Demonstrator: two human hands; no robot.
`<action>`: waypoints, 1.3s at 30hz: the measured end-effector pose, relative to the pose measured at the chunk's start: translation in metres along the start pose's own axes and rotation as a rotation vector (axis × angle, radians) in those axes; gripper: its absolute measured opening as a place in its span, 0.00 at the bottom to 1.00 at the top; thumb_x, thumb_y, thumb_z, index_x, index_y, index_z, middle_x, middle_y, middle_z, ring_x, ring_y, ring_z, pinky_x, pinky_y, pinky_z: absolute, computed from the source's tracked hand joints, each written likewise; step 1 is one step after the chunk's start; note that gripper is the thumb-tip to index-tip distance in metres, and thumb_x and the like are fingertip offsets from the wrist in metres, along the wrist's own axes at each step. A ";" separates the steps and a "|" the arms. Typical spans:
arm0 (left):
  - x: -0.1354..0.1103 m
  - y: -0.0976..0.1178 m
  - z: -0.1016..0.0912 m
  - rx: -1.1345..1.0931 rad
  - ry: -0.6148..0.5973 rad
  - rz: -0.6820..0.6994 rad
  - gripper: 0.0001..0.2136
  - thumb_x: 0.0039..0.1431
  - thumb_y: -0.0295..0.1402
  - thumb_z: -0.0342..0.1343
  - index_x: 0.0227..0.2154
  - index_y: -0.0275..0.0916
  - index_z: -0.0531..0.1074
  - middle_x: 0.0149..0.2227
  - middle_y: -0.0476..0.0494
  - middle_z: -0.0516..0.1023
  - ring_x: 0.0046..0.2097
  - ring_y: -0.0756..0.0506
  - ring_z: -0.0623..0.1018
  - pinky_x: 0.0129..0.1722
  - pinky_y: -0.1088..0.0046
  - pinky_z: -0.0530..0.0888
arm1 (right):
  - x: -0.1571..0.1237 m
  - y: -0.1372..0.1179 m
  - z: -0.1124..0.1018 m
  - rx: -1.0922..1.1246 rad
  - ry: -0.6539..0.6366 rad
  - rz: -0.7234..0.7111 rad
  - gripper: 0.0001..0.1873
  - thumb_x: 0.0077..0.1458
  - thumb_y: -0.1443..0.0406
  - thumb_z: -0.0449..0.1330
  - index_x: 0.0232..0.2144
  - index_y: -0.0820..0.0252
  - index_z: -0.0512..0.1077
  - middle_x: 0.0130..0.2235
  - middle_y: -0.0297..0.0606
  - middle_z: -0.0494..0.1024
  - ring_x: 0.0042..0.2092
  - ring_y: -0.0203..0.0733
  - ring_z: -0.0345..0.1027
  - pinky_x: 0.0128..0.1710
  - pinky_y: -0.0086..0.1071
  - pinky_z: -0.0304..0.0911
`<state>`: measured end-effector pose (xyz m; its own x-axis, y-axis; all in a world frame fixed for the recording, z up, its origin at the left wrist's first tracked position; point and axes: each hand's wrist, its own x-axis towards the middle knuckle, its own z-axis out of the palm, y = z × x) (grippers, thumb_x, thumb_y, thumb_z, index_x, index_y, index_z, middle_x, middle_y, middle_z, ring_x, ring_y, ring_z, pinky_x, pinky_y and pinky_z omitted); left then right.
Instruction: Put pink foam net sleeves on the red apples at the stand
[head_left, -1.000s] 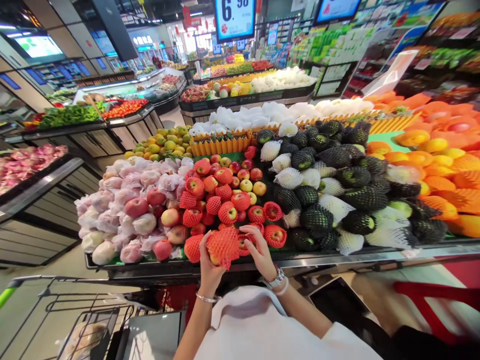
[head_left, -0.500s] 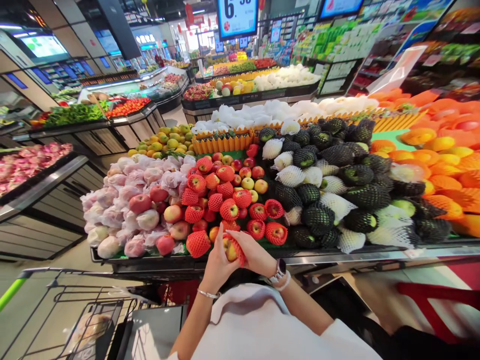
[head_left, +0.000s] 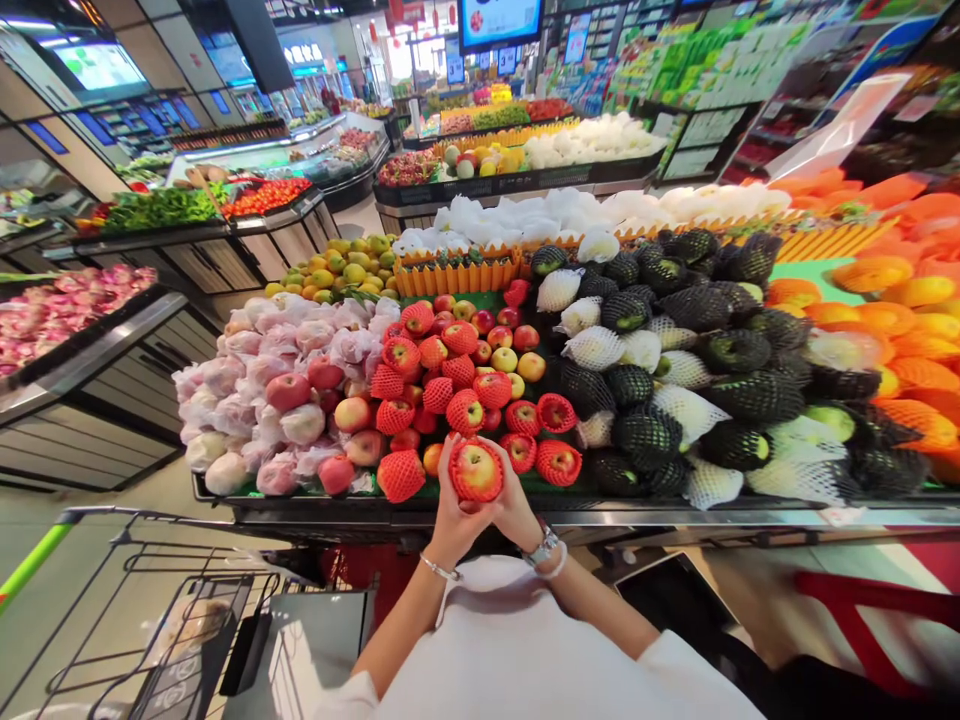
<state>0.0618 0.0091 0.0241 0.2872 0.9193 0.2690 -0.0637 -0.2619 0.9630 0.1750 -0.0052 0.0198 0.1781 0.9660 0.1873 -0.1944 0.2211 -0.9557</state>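
Observation:
Both my hands cup one apple in a red foam net (head_left: 475, 471) just above the front edge of the fruit stand (head_left: 675, 515). My left hand (head_left: 450, 510) wraps its left side and underside. My right hand (head_left: 516, 500) closes round its right side; a watch sits on that wrist. The apple's top shows through the net's opening. Right behind it lie more red-netted apples (head_left: 465, 385), with one netted apple (head_left: 401, 475) just to the left.
Pink-wrapped apples (head_left: 262, 390) fill the stand's left part, black- and white-netted fruit (head_left: 675, 370) the right, orange-netted fruit (head_left: 892, 310) the far right. A shopping cart (head_left: 172, 620) stands at lower left. Other produce stands (head_left: 225, 225) line the aisle behind.
The red net, loose over the apple a second ago, now sits snugly round it. Both hands have closed in around the apple and hold it a little higher.

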 end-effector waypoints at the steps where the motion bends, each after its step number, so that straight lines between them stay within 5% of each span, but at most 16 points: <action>1: 0.000 0.000 0.003 -0.004 0.013 -0.042 0.49 0.50 0.48 0.64 0.66 0.44 0.39 0.66 0.32 0.48 0.67 0.35 0.53 0.64 0.56 0.57 | -0.001 0.001 0.003 -0.010 0.003 -0.007 0.45 0.39 0.61 0.73 0.57 0.55 0.59 0.59 0.47 0.63 0.59 0.51 0.61 0.61 0.45 0.56; 9: 0.009 0.017 -0.014 0.032 -0.050 -0.135 0.48 0.47 0.43 0.67 0.66 0.44 0.44 0.63 0.34 0.57 0.63 0.36 0.61 0.62 0.58 0.62 | -0.004 0.002 0.009 0.010 -0.024 0.018 0.43 0.43 0.59 0.70 0.60 0.51 0.58 0.60 0.46 0.62 0.59 0.50 0.61 0.61 0.46 0.56; 13: 0.013 0.021 -0.025 -0.005 -0.121 -0.142 0.47 0.44 0.40 0.70 0.64 0.44 0.49 0.61 0.36 0.59 0.62 0.37 0.63 0.61 0.60 0.63 | -0.005 -0.017 -0.006 -0.103 -0.263 -0.002 0.52 0.43 0.58 0.71 0.65 0.53 0.50 0.65 0.47 0.53 0.65 0.52 0.50 0.65 0.46 0.48; 16: 0.011 0.014 -0.025 -0.059 -0.048 -0.144 0.48 0.42 0.42 0.70 0.64 0.44 0.50 0.63 0.35 0.55 0.62 0.36 0.63 0.60 0.60 0.64 | -0.001 -0.025 -0.021 -0.132 -0.435 -0.003 0.44 0.53 0.49 0.61 0.66 0.53 0.50 0.66 0.44 0.52 0.67 0.51 0.44 0.67 0.48 0.41; 19: 0.008 0.007 -0.020 0.010 0.025 -0.114 0.48 0.42 0.44 0.69 0.64 0.44 0.50 0.64 0.35 0.53 0.63 0.36 0.61 0.61 0.59 0.62 | 0.007 -0.023 -0.024 -0.121 -0.216 -0.016 0.33 0.60 0.44 0.48 0.61 0.53 0.61 0.63 0.42 0.60 0.65 0.48 0.51 0.66 0.46 0.42; 21: 0.005 0.005 -0.015 0.086 0.039 -0.059 0.47 0.42 0.44 0.69 0.63 0.43 0.51 0.62 0.35 0.56 0.62 0.36 0.62 0.62 0.58 0.62 | 0.009 -0.020 -0.016 0.014 0.044 -0.017 0.33 0.60 0.42 0.44 0.58 0.53 0.65 0.61 0.41 0.64 0.63 0.47 0.56 0.64 0.45 0.49; 23: 0.001 0.004 -0.007 0.155 0.042 0.023 0.46 0.43 0.47 0.68 0.62 0.42 0.52 0.59 0.35 0.61 0.61 0.36 0.64 0.61 0.56 0.63 | 0.005 -0.018 -0.003 0.188 0.169 -0.004 0.35 0.60 0.41 0.40 0.56 0.55 0.67 0.60 0.41 0.65 0.62 0.48 0.58 0.63 0.45 0.53; 31: -0.008 -0.016 0.026 0.222 0.310 0.310 0.45 0.41 0.64 0.58 0.57 0.41 0.56 0.55 0.32 0.64 0.57 0.31 0.67 0.56 0.47 0.65 | -0.019 -0.013 0.032 0.273 0.328 -0.037 0.29 0.59 0.48 0.44 0.47 0.58 0.74 0.55 0.42 0.72 0.60 0.53 0.61 0.60 0.48 0.57; 35: -0.001 -0.015 0.023 0.297 0.300 0.283 0.44 0.43 0.63 0.56 0.58 0.40 0.54 0.54 0.32 0.64 0.57 0.32 0.66 0.56 0.44 0.64 | -0.015 -0.015 0.031 0.234 0.276 0.017 0.31 0.57 0.44 0.46 0.47 0.57 0.75 0.52 0.43 0.74 0.61 0.54 0.59 0.62 0.48 0.54; 39: 0.004 -0.011 0.013 0.203 0.227 0.480 0.33 0.50 0.56 0.57 0.54 0.47 0.57 0.51 0.39 0.66 0.56 0.35 0.68 0.54 0.48 0.68 | -0.010 -0.022 0.031 0.266 0.234 0.014 0.34 0.57 0.42 0.43 0.50 0.57 0.72 0.55 0.42 0.72 0.62 0.52 0.57 0.63 0.47 0.52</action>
<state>0.0756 0.0119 0.0149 0.0577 0.7175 0.6942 0.0555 -0.6966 0.7153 0.1477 -0.0155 0.0463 0.3842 0.9190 0.0883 -0.4375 0.2654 -0.8592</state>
